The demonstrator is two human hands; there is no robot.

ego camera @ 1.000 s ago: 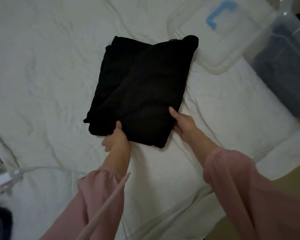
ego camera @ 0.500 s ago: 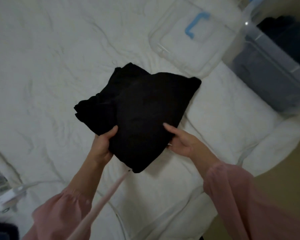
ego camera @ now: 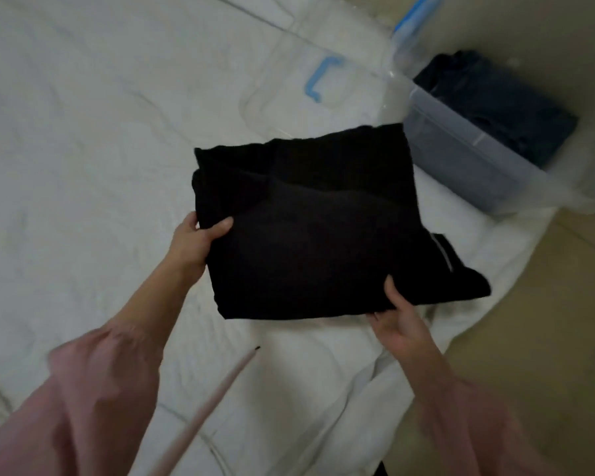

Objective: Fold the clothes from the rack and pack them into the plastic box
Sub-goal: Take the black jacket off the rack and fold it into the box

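My left hand and right hand gripped the folded black garment by its edges — packing step, I judged; it wanted a level carry to the plastic box beyond my right.

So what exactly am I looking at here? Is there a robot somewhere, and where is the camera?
There is no robot here: these are a person's two bare hands, in pink sleeves. The one picture comes from a wide-angle camera worn on the person's head. It looks forward and down, so you see roughly what they see.

The left hand and the right hand each grip an edge of a folded black garment, thumbs on top. Below it is a bed covered in a white sheet. Further off on the sheet lies a clear lid with a blue handle.

At the right, by the bed's edge, stands the clear plastic box. It is open, with dark folded clothes inside.

The thin pink strip at the bottom may be a cord from the person's clothing; I cannot tell for sure.
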